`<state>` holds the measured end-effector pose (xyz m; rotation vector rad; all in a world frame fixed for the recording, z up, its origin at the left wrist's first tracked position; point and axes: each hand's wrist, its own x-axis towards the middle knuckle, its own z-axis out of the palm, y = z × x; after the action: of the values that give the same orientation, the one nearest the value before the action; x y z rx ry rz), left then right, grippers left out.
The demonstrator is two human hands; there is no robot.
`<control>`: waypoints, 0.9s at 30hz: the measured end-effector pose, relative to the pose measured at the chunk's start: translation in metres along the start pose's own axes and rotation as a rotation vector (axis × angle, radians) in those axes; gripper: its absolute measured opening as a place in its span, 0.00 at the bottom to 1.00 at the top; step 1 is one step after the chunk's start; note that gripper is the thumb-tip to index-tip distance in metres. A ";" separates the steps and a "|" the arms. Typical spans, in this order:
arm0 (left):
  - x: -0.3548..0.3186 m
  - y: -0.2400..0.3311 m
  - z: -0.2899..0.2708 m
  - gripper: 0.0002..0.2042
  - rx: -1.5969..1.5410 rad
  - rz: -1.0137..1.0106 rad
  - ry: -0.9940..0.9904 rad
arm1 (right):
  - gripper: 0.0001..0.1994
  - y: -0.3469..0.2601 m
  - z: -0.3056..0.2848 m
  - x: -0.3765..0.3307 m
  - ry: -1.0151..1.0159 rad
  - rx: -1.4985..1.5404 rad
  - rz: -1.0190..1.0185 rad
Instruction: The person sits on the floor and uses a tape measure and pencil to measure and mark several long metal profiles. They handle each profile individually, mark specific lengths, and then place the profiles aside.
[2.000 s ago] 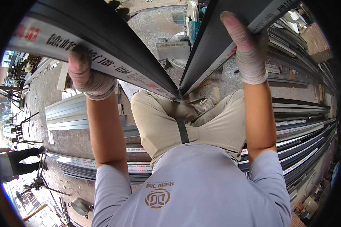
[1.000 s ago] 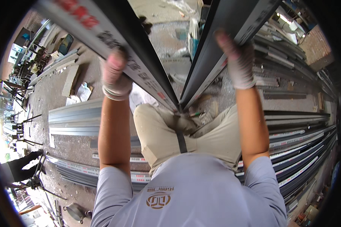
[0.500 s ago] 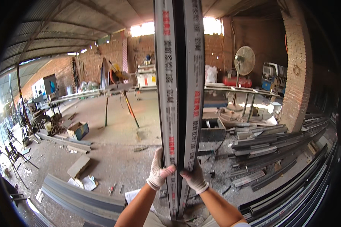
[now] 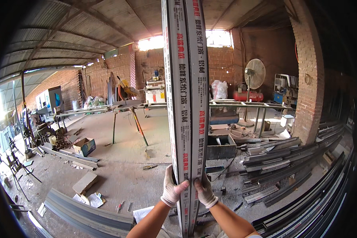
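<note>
Two long metal profiles stand upright in front of me, side by side, wrapped in white printed film. The left profile [image 4: 181, 115] and the right profile [image 4: 200, 115] meet along a thin dark seam, and their tops run out of view. My left hand [image 4: 173, 189], in a white glove with the thumb bare, grips the left profile low down. Opposite it my right hand [image 4: 205, 192], gloved alike, is closed on the right profile. Both thumbs lie on the near faces. The fingers wrap round the outer sides, partly hidden. The lower ends reach down between my forearms.
Dark profiles [image 4: 87, 212] lie on the floor at left, and many more [image 4: 281, 166] are stacked at right by a brick pillar [image 4: 311, 83]. Ahead stand a saw on a bench [image 4: 127, 93], a long frame table [image 4: 261, 105], a fan [image 4: 255, 74] and a dark bin [image 4: 221, 148].
The wide dark gap between the two profiles has closed to a thin seam. Both hands have come slightly lower in view, still gripping. The profiles' upper part leans a little more left.
</note>
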<state>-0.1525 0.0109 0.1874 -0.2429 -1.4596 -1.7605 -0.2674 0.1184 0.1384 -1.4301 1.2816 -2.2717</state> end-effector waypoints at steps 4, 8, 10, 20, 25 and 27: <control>-0.003 0.002 -0.001 0.53 0.026 0.025 0.011 | 0.36 -0.007 0.004 0.000 -0.010 0.028 0.006; -0.006 0.002 -0.002 0.55 0.049 0.023 0.039 | 0.37 -0.017 0.014 -0.003 -0.022 0.020 0.010; -0.008 0.000 -0.007 0.55 0.053 0.019 0.017 | 0.37 -0.014 0.020 -0.007 -0.018 -0.042 -0.044; -0.039 -0.018 -0.001 0.66 -0.025 0.070 -0.041 | 0.38 -0.030 0.019 -0.009 -0.075 -0.030 -0.056; -0.069 -0.043 -0.015 0.63 0.581 0.237 0.060 | 0.43 -0.013 -0.021 -0.018 -0.133 -0.218 0.125; -0.099 -0.050 -0.009 0.62 0.649 0.232 0.117 | 0.44 -0.009 -0.043 -0.036 -0.046 -0.250 0.191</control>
<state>-0.1193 0.0488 0.0877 0.0327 -1.7495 -1.0314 -0.2797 0.1681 0.1138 -1.3568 1.6566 -2.0018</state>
